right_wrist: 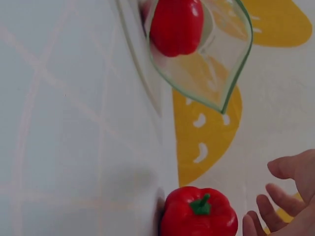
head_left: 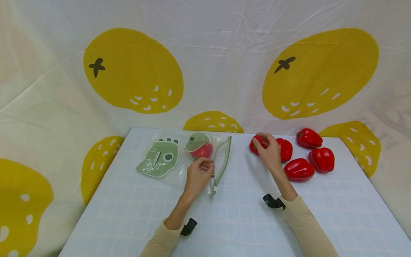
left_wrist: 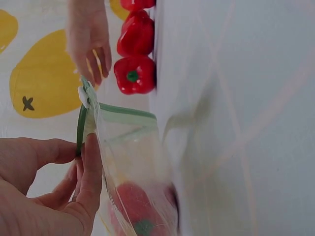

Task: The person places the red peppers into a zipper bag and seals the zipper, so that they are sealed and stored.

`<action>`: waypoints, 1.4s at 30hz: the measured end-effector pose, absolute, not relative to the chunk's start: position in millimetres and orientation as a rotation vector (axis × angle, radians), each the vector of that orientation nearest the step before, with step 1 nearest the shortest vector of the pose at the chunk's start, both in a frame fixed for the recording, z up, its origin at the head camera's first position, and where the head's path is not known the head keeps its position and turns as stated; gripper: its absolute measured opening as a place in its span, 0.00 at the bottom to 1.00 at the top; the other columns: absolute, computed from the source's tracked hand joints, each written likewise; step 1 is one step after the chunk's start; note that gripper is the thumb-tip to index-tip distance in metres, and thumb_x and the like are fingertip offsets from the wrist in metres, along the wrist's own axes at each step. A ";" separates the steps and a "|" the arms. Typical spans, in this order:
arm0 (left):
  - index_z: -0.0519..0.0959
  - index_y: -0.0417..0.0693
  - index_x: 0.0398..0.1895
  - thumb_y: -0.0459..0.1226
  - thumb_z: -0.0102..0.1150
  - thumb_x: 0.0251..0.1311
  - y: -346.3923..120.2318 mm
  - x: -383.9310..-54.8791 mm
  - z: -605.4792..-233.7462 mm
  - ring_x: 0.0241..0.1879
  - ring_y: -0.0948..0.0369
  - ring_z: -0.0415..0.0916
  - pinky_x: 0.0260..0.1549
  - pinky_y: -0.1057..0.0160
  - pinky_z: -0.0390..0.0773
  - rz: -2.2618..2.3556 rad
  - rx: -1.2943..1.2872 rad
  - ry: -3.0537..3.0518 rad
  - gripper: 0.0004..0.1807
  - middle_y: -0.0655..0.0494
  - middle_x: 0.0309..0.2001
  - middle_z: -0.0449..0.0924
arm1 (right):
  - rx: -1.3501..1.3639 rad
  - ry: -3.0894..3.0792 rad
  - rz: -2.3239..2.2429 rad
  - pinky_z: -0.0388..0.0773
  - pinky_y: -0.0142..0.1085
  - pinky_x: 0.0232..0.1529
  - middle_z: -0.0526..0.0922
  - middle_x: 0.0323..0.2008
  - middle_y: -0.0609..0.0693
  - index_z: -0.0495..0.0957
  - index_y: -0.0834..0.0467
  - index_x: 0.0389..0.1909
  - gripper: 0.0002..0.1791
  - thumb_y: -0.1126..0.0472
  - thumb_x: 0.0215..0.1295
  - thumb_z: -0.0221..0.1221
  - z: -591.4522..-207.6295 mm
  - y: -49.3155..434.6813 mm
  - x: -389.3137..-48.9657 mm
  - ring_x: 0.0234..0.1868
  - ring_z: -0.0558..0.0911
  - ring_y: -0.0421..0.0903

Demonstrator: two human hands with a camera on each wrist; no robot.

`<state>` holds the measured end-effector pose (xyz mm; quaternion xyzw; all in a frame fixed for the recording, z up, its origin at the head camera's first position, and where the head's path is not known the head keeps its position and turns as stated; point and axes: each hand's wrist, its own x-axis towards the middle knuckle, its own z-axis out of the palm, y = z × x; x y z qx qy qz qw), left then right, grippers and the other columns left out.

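A clear zip bag (head_left: 157, 159) with a green dinosaur print lies on the table, its green-edged mouth standing open to the right. One red bell pepper (head_left: 203, 152) is inside it. My left hand (head_left: 197, 178) pinches the rim of the bag's mouth between thumb and fingers. Over to the right, my right hand (head_left: 270, 151) is just above another red bell pepper (right_wrist: 199, 216) with a green stem. The right wrist view shows that hand's fingers (right_wrist: 268, 211) loosely bent and apart from this pepper, holding nothing.
Several more red bell peppers (head_left: 299, 170) are grouped to the right of my right hand on the pale checked table (head_left: 237, 221). A white cloth (head_left: 221, 71) printed with yellow fruit hangs behind the table's far edge and along both sides.
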<state>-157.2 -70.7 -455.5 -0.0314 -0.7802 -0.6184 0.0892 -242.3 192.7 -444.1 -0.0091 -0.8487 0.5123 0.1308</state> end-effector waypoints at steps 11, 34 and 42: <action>0.83 0.34 0.43 0.28 0.65 0.64 -68.7 -158.4 -454.1 0.29 0.57 0.81 0.28 0.66 0.86 -1.857 -0.091 -2.333 0.07 0.47 0.31 0.83 | -0.056 -2.504 1.348 0.75 0.56 0.64 0.75 0.64 0.60 0.75 0.60 0.66 0.26 0.56 0.70 0.64 -446.3 206.0 -254.7 0.64 0.72 0.57; 0.83 0.35 0.41 0.28 0.65 0.64 -67.0 -157.7 -455.5 0.29 0.57 0.81 0.28 0.66 0.86 -1.869 -0.065 -2.350 0.06 0.48 0.31 0.83 | 0.068 -2.651 1.101 0.76 0.62 0.59 0.76 0.63 0.63 0.77 0.63 0.60 0.24 0.58 0.67 0.67 -459.2 203.6 -252.9 0.65 0.68 0.61; 0.83 0.35 0.42 0.29 0.65 0.64 -68.8 -157.5 -457.1 0.30 0.57 0.82 0.28 0.66 0.86 -1.856 -0.069 -2.364 0.06 0.48 0.32 0.83 | 0.012 -2.656 1.167 0.75 0.62 0.61 0.70 0.65 0.64 0.72 0.63 0.66 0.30 0.60 0.66 0.68 -459.5 202.0 -247.2 0.66 0.68 0.61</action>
